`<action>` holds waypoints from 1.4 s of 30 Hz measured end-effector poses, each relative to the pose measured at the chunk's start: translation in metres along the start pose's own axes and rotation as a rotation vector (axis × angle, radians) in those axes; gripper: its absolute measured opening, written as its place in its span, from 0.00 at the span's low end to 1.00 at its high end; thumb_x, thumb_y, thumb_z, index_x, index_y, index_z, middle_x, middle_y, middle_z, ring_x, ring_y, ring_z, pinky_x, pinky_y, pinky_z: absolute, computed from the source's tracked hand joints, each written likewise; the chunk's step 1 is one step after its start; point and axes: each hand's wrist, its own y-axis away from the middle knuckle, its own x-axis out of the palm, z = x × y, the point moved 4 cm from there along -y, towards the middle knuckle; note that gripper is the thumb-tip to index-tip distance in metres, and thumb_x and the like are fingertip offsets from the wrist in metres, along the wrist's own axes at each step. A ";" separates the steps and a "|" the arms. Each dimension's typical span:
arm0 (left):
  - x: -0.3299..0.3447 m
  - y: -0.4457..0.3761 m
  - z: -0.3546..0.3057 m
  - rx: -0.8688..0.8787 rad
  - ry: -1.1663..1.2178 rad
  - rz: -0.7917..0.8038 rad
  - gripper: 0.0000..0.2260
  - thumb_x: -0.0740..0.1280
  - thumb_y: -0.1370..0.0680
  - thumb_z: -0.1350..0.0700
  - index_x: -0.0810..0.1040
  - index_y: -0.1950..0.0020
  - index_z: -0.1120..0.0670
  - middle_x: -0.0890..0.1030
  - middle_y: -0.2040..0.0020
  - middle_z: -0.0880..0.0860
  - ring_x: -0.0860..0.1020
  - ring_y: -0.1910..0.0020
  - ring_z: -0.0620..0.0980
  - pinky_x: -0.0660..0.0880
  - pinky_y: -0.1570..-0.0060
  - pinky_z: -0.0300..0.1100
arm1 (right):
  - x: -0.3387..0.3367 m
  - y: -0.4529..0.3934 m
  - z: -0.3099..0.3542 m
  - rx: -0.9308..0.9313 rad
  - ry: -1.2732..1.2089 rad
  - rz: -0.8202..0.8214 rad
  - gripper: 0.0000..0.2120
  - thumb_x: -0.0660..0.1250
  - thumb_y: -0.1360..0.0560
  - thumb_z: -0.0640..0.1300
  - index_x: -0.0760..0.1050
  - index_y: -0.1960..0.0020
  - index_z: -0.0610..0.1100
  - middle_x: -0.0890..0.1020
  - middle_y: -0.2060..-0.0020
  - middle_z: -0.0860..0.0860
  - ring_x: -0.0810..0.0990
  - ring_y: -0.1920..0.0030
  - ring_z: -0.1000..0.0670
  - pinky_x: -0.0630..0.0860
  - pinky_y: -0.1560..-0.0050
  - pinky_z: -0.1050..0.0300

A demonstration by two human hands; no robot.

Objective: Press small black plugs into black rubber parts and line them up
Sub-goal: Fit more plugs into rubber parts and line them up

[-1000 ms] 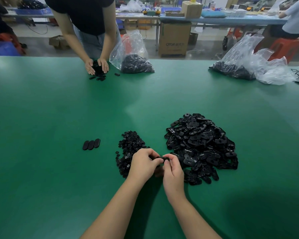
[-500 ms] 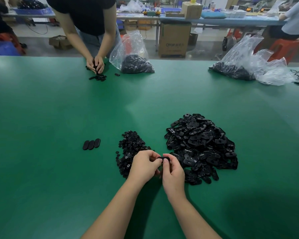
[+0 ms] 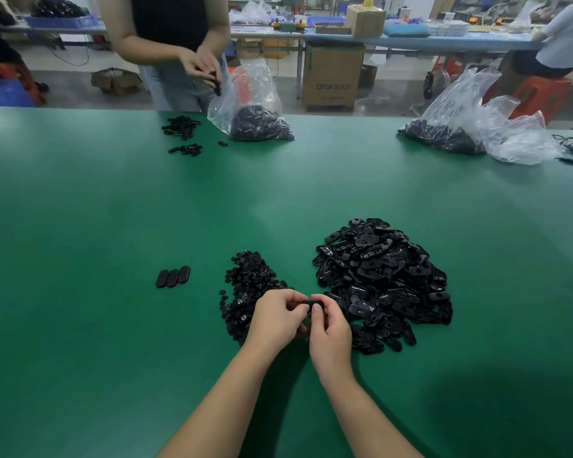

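Both hands stay: left hand (image 3: 276, 317) and right hand (image 3: 328, 328) pinch rubber part (image 3: 311, 304).

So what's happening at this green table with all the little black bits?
A person is assembling small rubber pieces by hand. The left hand and right hand together pinch one black rubber part. A pile of small plugs lies to the left, a bigger heap of rubber parts to the right. Three finished pieces sit in a row. Across the table, another worker handles similar parts.
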 end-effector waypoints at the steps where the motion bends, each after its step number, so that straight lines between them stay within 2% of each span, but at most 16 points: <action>1: 0.000 0.000 0.000 0.002 -0.002 -0.003 0.07 0.68 0.21 0.61 0.84 0.52 0.51 0.84 0.67 0.48 0.83 0.71 0.47 0.80 0.68 0.39 | 0.000 0.000 0.000 0.003 -0.005 0.002 0.09 0.62 0.17 0.39 0.79 0.42 0.46 0.85 0.49 0.51 0.83 0.47 0.48 0.79 0.43 0.42; 9: 0.001 0.000 0.001 -0.014 -0.039 -0.060 0.06 0.70 0.22 0.60 0.82 0.57 0.50 0.84 0.64 0.49 0.82 0.72 0.47 0.80 0.69 0.40 | 0.000 -0.001 -0.001 -0.014 -0.007 0.013 0.08 0.63 0.17 0.40 0.80 0.44 0.48 0.85 0.52 0.53 0.83 0.50 0.50 0.80 0.46 0.45; 15: 0.006 0.005 -0.004 0.025 -0.121 -0.131 0.03 0.70 0.23 0.57 0.84 0.55 0.52 0.84 0.62 0.47 0.82 0.65 0.47 0.81 0.58 0.48 | -0.001 -0.002 -0.003 -0.023 -0.025 0.005 0.12 0.63 0.17 0.40 0.78 0.50 0.57 0.85 0.54 0.57 0.83 0.50 0.55 0.80 0.46 0.50; 20: 0.008 0.006 -0.007 0.025 -0.114 -0.147 0.03 0.70 0.24 0.57 0.83 0.56 0.53 0.83 0.63 0.48 0.82 0.64 0.49 0.81 0.57 0.49 | -0.002 -0.003 -0.005 -0.026 -0.025 0.000 0.13 0.63 0.18 0.41 0.78 0.50 0.58 0.85 0.55 0.59 0.83 0.51 0.57 0.80 0.47 0.53; 25: 0.008 0.005 -0.008 0.042 -0.122 -0.138 0.03 0.70 0.24 0.57 0.84 0.56 0.53 0.83 0.63 0.48 0.81 0.65 0.48 0.81 0.58 0.49 | -0.001 -0.003 -0.007 -0.024 -0.039 0.003 0.09 0.64 0.18 0.43 0.78 0.49 0.57 0.85 0.54 0.57 0.83 0.50 0.56 0.80 0.47 0.54; 32: 0.008 0.002 -0.007 0.103 -0.157 -0.104 0.04 0.69 0.23 0.58 0.84 0.53 0.54 0.84 0.61 0.48 0.82 0.63 0.50 0.80 0.56 0.48 | -0.003 -0.004 -0.005 -0.061 -0.034 -0.013 0.10 0.65 0.18 0.40 0.76 0.52 0.55 0.83 0.58 0.59 0.82 0.55 0.57 0.76 0.55 0.65; 37: 0.010 0.000 -0.007 0.132 -0.199 -0.093 0.06 0.67 0.22 0.58 0.84 0.51 0.53 0.84 0.60 0.47 0.80 0.65 0.46 0.80 0.56 0.46 | -0.003 -0.004 -0.007 -0.054 -0.034 -0.027 0.08 0.64 0.18 0.41 0.75 0.51 0.53 0.83 0.58 0.53 0.81 0.57 0.52 0.78 0.55 0.53; 42: 0.009 0.000 -0.004 0.204 -0.261 -0.070 0.10 0.66 0.21 0.59 0.82 0.42 0.51 0.84 0.54 0.46 0.77 0.63 0.42 0.79 0.52 0.41 | -0.003 -0.005 -0.005 -0.047 -0.035 -0.026 0.10 0.64 0.17 0.41 0.75 0.51 0.56 0.83 0.56 0.55 0.81 0.54 0.58 0.77 0.52 0.59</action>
